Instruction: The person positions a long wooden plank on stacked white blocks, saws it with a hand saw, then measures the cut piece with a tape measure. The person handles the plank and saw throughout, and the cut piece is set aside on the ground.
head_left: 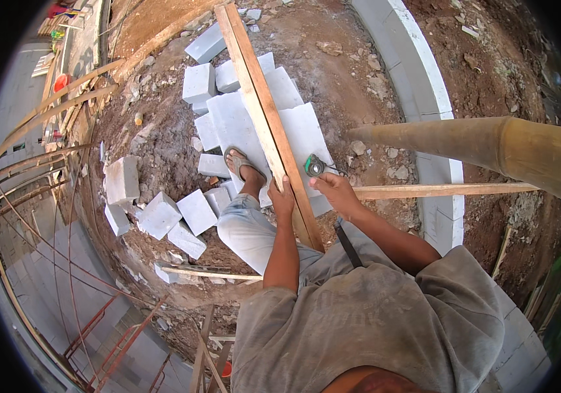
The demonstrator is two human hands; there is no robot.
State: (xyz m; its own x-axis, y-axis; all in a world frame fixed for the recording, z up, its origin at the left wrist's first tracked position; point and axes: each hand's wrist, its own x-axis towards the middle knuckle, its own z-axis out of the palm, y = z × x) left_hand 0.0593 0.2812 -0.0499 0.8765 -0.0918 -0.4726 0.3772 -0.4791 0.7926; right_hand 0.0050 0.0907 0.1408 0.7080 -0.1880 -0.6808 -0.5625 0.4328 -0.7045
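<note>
head view, looking down: a long timber (266,108) runs from the wearer's lap out over a heap of pale blocks (303,131); whether it is one piece showing two faces or two pieces side by side cannot be told. the left hand (282,200) lies against the timber's near part, but how far its fingers close around it is hidden. the right hand (338,195) grips a green-and-black tape measure (314,166) by its near side, just right of the timber and above the blocks. a sandalled foot (244,164) stands on the heap to the left. a second timber (444,190) extends rightward beneath a bamboo pole (464,137). as to progress, the work appears to be at an early stage: timber placed and tape measure in hand may count as done; no drawn blade, mark or fresh cut can be made out, so any measuring seems still outstanding
</note>
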